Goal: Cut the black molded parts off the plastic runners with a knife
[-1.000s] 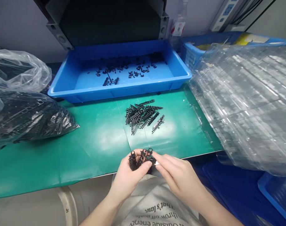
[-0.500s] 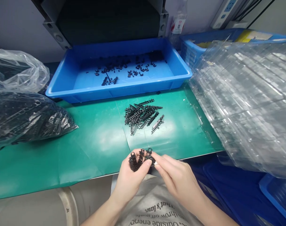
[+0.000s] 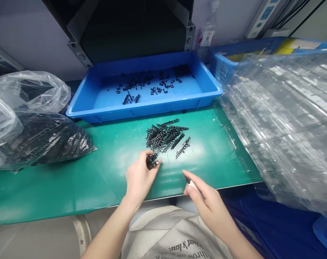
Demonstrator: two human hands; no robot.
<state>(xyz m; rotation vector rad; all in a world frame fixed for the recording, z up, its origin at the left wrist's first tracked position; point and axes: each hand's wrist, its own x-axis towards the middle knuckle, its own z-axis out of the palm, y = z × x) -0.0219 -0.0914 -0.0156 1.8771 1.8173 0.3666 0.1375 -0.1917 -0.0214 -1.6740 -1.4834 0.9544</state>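
Note:
My left hand (image 3: 139,176) is stretched forward over the green mat (image 3: 104,169), its fingers closed on a small clump of black plastic parts (image 3: 152,161), just short of the pile of black ladder-shaped strips (image 3: 166,136). My right hand (image 3: 203,196) stays near the mat's front edge, thumb and fingers pinched on a small black-and-white tool or part (image 3: 189,182) that I cannot make out.
A blue tray (image 3: 144,108) with several loose black bits stands behind the pile. A clear bag of black parts (image 3: 42,138) lies at the left. Stacked clear plastic blister trays (image 3: 282,118) fill the right. Another blue bin (image 3: 222,61) sits at the back right.
My hands have parted. The left hand moved forward with the black parts toward the pile on the mat; the right hand stayed back near the edge. The camera tilted slightly up.

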